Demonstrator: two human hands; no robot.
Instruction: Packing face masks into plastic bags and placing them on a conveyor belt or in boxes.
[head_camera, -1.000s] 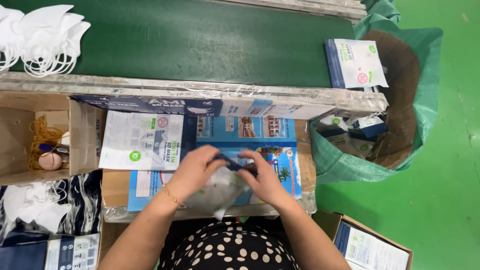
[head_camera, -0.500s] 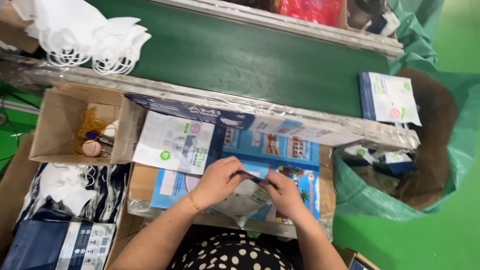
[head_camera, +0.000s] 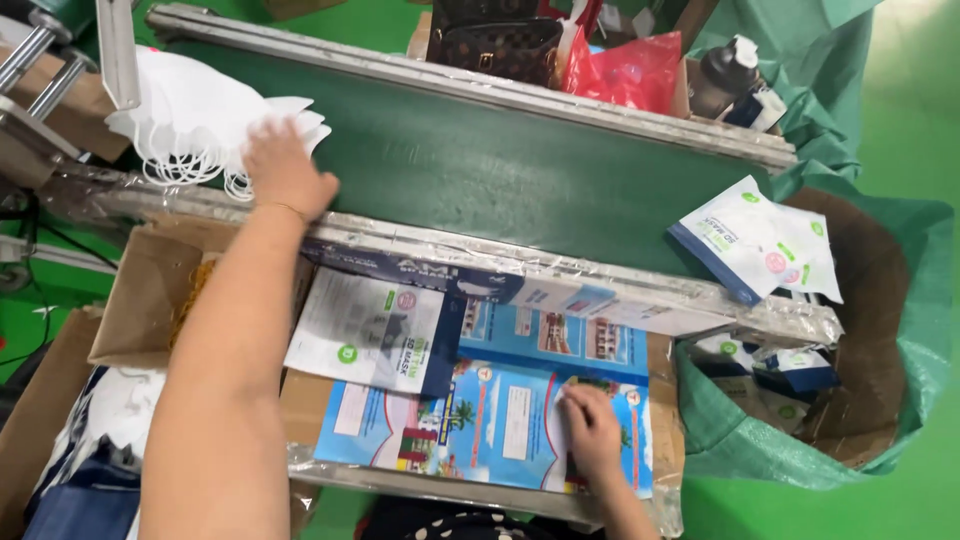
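The left hand (head_camera: 285, 170) reaches up to the pile of white masks (head_camera: 200, 135) at the near left end of the green belt (head_camera: 500, 170) — its fingers are spread and lie on the pile, not closed around a mask. The right hand (head_camera: 592, 432) rests flat and open on a blue printed sheet (head_camera: 490, 420) on the work surface, holding nothing. A filled mask bag (head_camera: 755, 245) lies on the belt's right end, above the green sack (head_camera: 900, 350).
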